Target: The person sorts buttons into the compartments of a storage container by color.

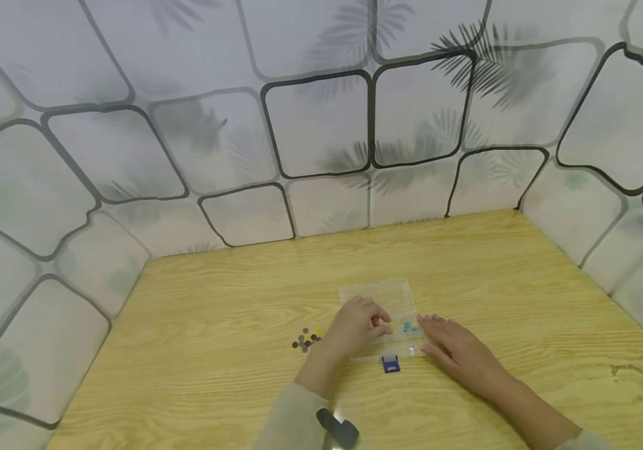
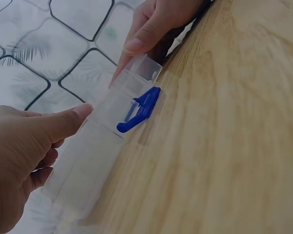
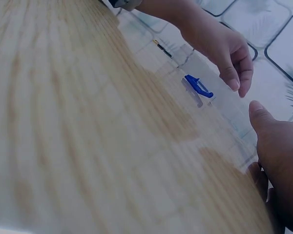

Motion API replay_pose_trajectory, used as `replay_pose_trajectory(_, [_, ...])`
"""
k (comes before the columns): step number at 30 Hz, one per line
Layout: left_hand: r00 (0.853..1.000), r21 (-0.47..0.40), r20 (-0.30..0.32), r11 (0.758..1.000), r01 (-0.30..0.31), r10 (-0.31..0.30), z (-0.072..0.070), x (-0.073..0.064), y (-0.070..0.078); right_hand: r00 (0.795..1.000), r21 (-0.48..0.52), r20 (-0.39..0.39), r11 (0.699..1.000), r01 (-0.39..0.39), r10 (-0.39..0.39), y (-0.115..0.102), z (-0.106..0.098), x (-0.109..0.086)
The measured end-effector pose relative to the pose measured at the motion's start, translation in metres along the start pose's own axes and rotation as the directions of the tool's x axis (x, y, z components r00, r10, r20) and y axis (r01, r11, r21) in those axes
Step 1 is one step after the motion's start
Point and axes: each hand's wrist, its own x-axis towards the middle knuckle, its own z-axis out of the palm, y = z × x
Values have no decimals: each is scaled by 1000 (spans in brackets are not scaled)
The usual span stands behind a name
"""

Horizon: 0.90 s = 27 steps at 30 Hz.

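Observation:
A clear plastic compartment box (image 1: 415,351) lies on the table with its clear lid (image 1: 380,291) folded back. Small light-blue pieces (image 1: 408,327) sit in a right-hand compartment. My left hand (image 1: 355,326) reaches over the box's left part from above, fingers bent and thumb near the index finger; nothing shows between the tips. Along the box's right side lies my right hand (image 1: 458,350), fingers extended, fingertips right at the edge. A blue latch (image 1: 391,364) hangs off the near side of the box, also plain in the left wrist view as a blue clip (image 2: 140,110).
Left of the box, a small cluster of dark, grey and yellow round pieces (image 1: 305,339) lies on the wood-grain table (image 1: 214,375), close to my left wrist. Patterned wall panels (image 1: 321,125) rise behind the table and on both sides.

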Motion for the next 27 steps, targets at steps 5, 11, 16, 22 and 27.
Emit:
replay_pose_trajectory(5, [1000, -69, 19, 997, 22, -20, -4, -2, 0, 1000, -8, 9, 1000, -10, 10, 1, 1, 0])
replay_pose_trajectory(11, [997, -234, 29, 970, 71, -66, -10, -12, -3, 1000, -17, 9, 1000, -15, 15, 2, 1, -1])
replay_pose_trajectory(16, [995, -278, 11, 956, 94, -94, -17, -21, -12, 1000, -18, 12, 1000, -12, 12, 0, 0, -1])
replay_pose_trajectory(22, [996, -289, -12, 954, 83, -91, -25, -32, -23, 1000, -12, 19, 1000, -16, 16, 0, -2, 0])
replay_pose_trajectory(27, [994, -287, -2, 952, 108, -113, -31, -46, -35, 1000, -11, 15, 1000, -16, 16, 0, 0, 0])
